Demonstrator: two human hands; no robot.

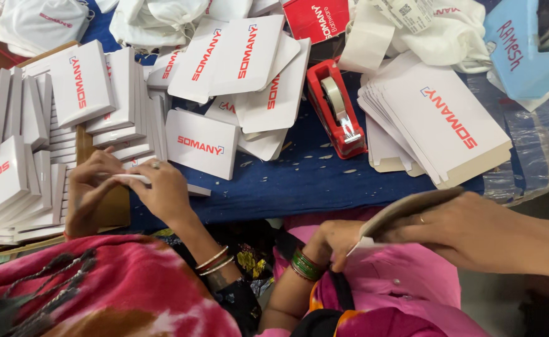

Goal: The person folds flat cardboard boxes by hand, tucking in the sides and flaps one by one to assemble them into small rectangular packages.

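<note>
My right hand (474, 234), a ring on one finger, holds a flat folded carton (412, 205) by its upper side, just over my pink lap. My left hand (337, 240), with green bangles at the wrist, pinches the carton's lower left corner. The carton shows a grey-brown face and a white edge. A stack of flat white cartons with red lettering (437, 125) lies beyond my right hand on the blue cloth (312, 175).
A red tape dispenser (335, 106) stands in the middle of the cloth. Folded white boxes (37, 125) are piled at the left, loose ones (243, 62) behind. A co-worker's two hands (162, 187) at the left hold a white box. A light blue box (524, 50) sits far right.
</note>
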